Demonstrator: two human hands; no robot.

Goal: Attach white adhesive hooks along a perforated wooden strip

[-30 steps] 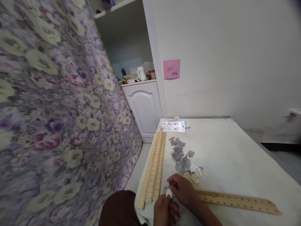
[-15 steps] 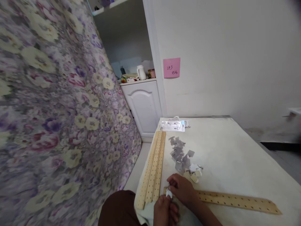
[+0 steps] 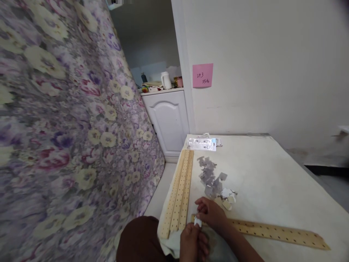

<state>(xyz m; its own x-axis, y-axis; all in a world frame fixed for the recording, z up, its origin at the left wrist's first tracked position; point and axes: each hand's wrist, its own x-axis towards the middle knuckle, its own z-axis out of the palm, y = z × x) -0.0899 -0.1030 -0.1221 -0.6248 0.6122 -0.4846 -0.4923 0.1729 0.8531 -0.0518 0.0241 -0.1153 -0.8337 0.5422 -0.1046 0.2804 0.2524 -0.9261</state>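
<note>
My left hand (image 3: 189,241) is closed, pinching a small white card-like piece (image 3: 198,221) between thumb and fingers. My right hand (image 3: 212,214) is beside it with fingers curled, its thumb at the upper end of that piece; anything else in its fingertips is too small to make out. Beneath both hands lies a wooden strip with rows of holes (image 3: 278,233), its left end just showing by the white piece. A few white and cream cards with small metal parts (image 3: 227,198) lie just beyond my right hand. Past them is a pile of grey squares (image 3: 212,178).
Several more holed wooden strips (image 3: 178,194) lie along the left table edge. Clear packaging (image 3: 201,144) with small metal parts is at the far end of the table (image 3: 261,174). A flowered curtain (image 3: 81,145) hangs at left, and a white cabinet (image 3: 167,120) stands behind.
The view has shifted slightly. My right fingertips have lifted and opened a little at the top of the white piece, while my left hand keeps its pinch on it.
</note>
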